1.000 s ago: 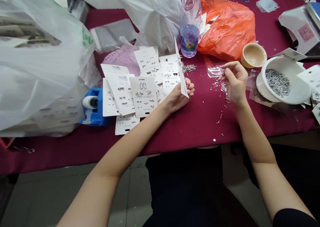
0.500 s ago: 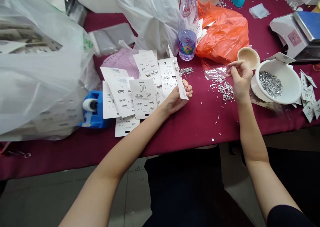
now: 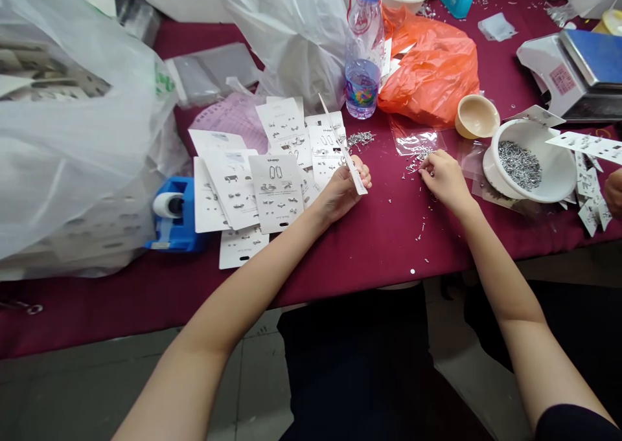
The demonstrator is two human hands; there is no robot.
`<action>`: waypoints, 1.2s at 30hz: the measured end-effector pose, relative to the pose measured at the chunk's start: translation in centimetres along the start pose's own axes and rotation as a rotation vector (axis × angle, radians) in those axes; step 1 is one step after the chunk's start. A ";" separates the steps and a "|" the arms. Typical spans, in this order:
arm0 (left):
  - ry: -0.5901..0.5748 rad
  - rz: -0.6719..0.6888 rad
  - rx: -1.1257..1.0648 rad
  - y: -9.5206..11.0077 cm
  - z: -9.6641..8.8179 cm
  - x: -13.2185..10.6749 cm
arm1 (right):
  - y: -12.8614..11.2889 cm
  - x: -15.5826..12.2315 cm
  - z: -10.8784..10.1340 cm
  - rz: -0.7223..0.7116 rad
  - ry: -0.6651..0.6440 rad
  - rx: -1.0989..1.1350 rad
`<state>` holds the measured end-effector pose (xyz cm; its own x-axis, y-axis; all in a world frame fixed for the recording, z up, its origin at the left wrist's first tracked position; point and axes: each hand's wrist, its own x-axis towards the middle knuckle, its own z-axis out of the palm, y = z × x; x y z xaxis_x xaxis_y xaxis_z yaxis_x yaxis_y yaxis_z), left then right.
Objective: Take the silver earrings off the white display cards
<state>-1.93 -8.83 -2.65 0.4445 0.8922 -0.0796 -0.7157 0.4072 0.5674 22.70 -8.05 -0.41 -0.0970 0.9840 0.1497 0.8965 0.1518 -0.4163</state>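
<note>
My left hand [image 3: 340, 192] grips a white earring card [image 3: 344, 153], held upright and seen nearly edge-on. Beside that hand lie several overlapping printed cards [image 3: 276, 192] with small metal pieces on them. My right hand [image 3: 446, 180] is down at a loose pile of small silvery metal pieces [image 3: 415, 160], fingers bent and drawn together. Its fingertips touch the pile, and whatever is between them is hidden. A second small heap of metal pieces [image 3: 360, 138] lies just beyond my left hand.
A white bowl [image 3: 558, 169] of metal pieces stands at right, near a small beige bowl [image 3: 477, 116] and a scale [image 3: 558, 72]. Another person's hand [image 3: 614, 193] holds a card [image 3: 586, 144]. A bottle [image 3: 363, 72], orange bag [image 3: 427, 65] and blue tape dispenser [image 3: 182, 221] stand around.
My right hand has come down and left onto the metal pieces. The card in my left hand has turned more edge-on. Another person's hand with a card has appeared at right.
</note>
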 end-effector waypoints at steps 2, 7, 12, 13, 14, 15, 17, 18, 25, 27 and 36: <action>-0.005 -0.007 0.001 0.0 0.0 0.0 | -0.3 0.2 0.1 0.037 -0.008 -0.044; -0.051 -0.028 0.007 0.1 0.0 -0.1 | -0.6 0.5 0.1 0.018 -0.048 -0.126; -0.056 -0.049 -0.002 0.2 -0.1 -0.2 | -0.1 0.8 0.0 0.000 -0.092 -0.130; -0.055 -0.052 -0.007 0.2 0.0 -0.2 | -0.1 0.8 -0.1 0.003 -0.093 -0.116; -0.054 -0.056 -0.011 0.2 0.0 -0.2 | -0.1 0.9 -0.3 0.007 -0.086 -0.092; -0.054 -0.063 -0.015 0.2 0.1 -0.3 | -0.2 1.0 -0.5 0.013 -0.064 -0.054; -0.054 -0.076 -0.023 0.3 0.2 -0.3 | -1.1 1.2 -0.9 0.007 -0.006 0.082; -0.058 -0.083 -0.027 0.3 0.3 -0.3 | -1.8 1.2 -1.1 -0.020 0.016 0.182; -0.137 -0.070 -0.052 -0.3 -0.4 -0.1 | -8.4 0.1 1.2 -0.258 -0.182 0.965; -0.160 -0.064 -0.037 -0.5 -0.9 0.0 | -9.1 -0.2 2.2 -0.234 -0.225 1.102; -0.145 -0.093 0.019 -0.4 -0.8 0.0 | -8.6 -0.3 2.8 -0.179 -0.226 1.164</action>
<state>-2.09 -8.79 -3.52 0.5821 0.8130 -0.0142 -0.6583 0.4814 0.5788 13.81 -9.43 0.62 -0.3582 0.9169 0.1760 -0.0554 0.1673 -0.9843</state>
